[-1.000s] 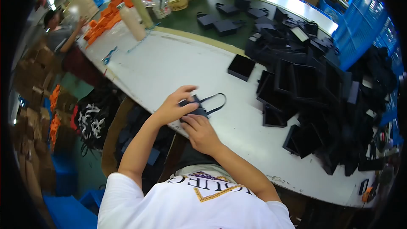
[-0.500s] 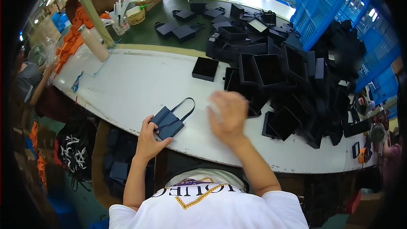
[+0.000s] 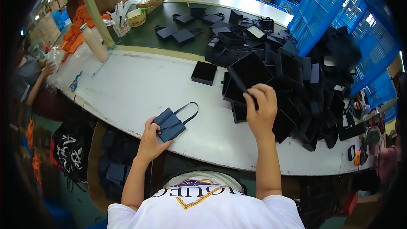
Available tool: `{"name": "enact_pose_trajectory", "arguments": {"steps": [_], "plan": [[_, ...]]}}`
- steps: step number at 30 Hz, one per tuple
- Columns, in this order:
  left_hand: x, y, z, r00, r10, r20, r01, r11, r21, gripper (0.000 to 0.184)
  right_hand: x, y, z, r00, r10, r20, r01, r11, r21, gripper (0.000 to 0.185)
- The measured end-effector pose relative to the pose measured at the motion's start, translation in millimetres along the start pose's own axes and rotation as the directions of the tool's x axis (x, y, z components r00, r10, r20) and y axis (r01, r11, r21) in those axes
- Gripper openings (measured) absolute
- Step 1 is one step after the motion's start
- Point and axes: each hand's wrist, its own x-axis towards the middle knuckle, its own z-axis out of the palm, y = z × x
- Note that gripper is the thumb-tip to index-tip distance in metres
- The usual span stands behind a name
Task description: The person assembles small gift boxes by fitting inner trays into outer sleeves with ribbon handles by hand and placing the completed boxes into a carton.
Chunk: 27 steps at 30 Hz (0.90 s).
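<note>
My left hand (image 3: 149, 141) is closed around the lower left side of a small dark blue box (image 3: 170, 126) with a ribbon loop (image 3: 193, 109), at the table's front edge. At the right, my right hand (image 3: 263, 104) pinches the edge of an open black box (image 3: 250, 72), which is tilted above the pile of black boxes (image 3: 292, 70). A single black box (image 3: 204, 73) lies on the white table (image 3: 127, 89), left of the pile.
Several closed boxes (image 3: 183, 36) lie on the green surface behind. A bottle (image 3: 94, 43) stands at the back left, near orange material (image 3: 74, 36). Blue crates (image 3: 322, 12) rise at the back right. A cardboard box (image 3: 94, 165) holds dark boxes below the table. People are at both sides.
My right hand has moved from the blue box to the pile at the right and taken hold of a black box. My left hand has shifted to the blue box's left side. The view has turned right.
</note>
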Motion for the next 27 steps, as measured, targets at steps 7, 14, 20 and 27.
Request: {"name": "enact_pose_trajectory", "arguments": {"steps": [7,14,20,27], "plan": [[-3,-22,-5,0.989,0.085,-0.125,-0.074,0.993,0.091,0.054,-69,-56,13,0.939,-0.270,0.215,0.261,0.963,0.069,0.030],[-7,-28,-19,0.996,0.005,-0.092,0.000,0.999,0.050,0.052,-128,-80,45,0.715,-0.089,0.694,0.095,0.995,0.029,0.036],[-9,-36,-33,0.999,0.033,0.019,-0.033,0.999,-0.026,0.050,-83,-82,28,0.666,0.031,0.746,-0.030,0.999,-0.015,0.099],[-17,-49,-36,0.995,0.080,0.065,-0.067,0.979,-0.194,0.053,-77,-66,47,0.570,0.017,0.821,-0.207,0.970,0.124,0.095]]}}
